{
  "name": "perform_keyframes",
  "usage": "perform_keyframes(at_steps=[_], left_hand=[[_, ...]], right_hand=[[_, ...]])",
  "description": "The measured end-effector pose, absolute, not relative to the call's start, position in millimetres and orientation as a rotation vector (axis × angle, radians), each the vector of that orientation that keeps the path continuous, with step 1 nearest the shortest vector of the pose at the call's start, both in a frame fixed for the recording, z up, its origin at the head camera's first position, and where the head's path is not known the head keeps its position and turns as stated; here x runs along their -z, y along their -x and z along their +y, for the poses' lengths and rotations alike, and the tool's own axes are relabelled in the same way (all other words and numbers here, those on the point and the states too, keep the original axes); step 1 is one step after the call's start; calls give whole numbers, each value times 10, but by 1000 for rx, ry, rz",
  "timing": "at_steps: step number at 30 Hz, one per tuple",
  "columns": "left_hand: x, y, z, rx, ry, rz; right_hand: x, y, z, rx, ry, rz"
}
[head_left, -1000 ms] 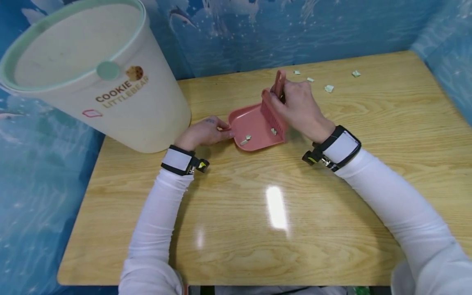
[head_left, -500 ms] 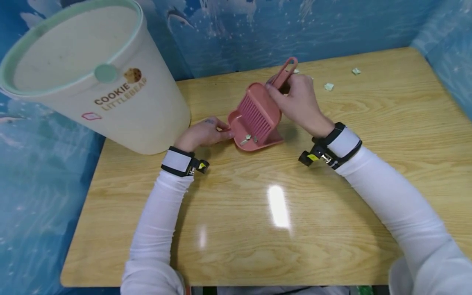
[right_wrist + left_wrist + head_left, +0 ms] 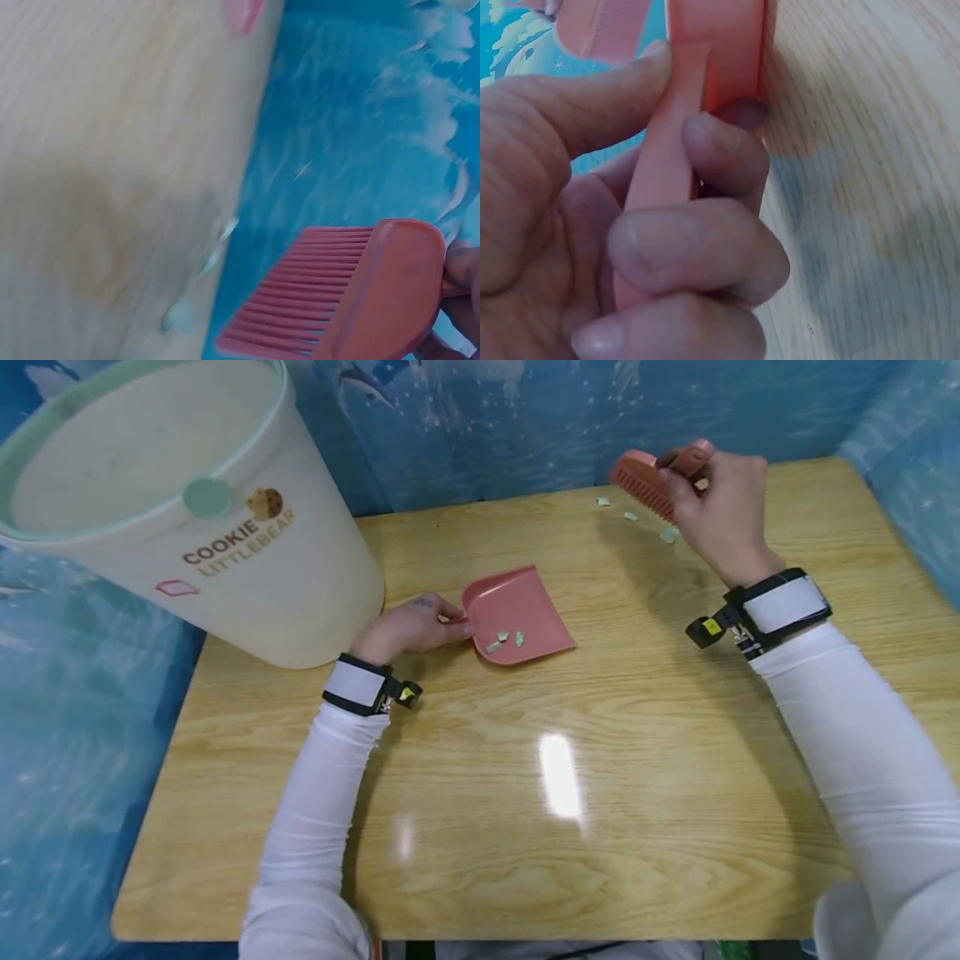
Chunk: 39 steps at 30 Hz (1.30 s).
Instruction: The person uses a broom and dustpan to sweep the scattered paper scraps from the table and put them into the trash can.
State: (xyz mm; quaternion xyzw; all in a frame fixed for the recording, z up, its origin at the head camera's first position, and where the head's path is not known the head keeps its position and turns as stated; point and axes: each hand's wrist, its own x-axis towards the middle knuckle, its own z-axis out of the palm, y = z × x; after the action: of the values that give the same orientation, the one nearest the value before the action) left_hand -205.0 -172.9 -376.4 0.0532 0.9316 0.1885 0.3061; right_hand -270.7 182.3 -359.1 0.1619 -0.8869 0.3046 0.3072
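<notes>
My left hand (image 3: 412, 628) grips the handle of a pink dustpan (image 3: 528, 606), its fingers curled round the handle (image 3: 660, 165) in the left wrist view. The pan lies on the table with several crumpled paper scraps (image 3: 503, 637) near its handle end. At the back right, my right hand (image 3: 723, 514) holds a small pink brush (image 3: 645, 481) up off the table, bristles pointing down and left. Below and beside the brush are loose paper scraps (image 3: 631, 516) on the wood. In the right wrist view the brush's comb-like bristles (image 3: 292, 292) show side-on.
A tall white bin (image 3: 300, 585) with a mint rim and "COOKIE LITTLEBEAR" lettering stands at the left, close to my left hand. The wooden table (image 3: 465, 760) runs back to a blue sea-patterned wall covering (image 3: 510, 443).
My right hand has lifted the brush out of the dustpan and carried it right and back, over the loose scraps. A scrap has shifted toward the pan's handle end. My left hand stays put.
</notes>
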Motion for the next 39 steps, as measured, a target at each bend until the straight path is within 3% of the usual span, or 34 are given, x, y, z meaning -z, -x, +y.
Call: perform_keyframes(at_steps=[13,30,39], left_hand=[[3768,2070,-1708,-512,-170,2475],[3751,2085,-1649,-496,-197,2462],[3767,2099,-1650,-492,-191,2454]], right_hand=[[3847,2700,2297,-663,-380,-2545],[3839,2343,2192,-630,-574,-2577],[3729,2305,2251,-843,-511,-2482]])
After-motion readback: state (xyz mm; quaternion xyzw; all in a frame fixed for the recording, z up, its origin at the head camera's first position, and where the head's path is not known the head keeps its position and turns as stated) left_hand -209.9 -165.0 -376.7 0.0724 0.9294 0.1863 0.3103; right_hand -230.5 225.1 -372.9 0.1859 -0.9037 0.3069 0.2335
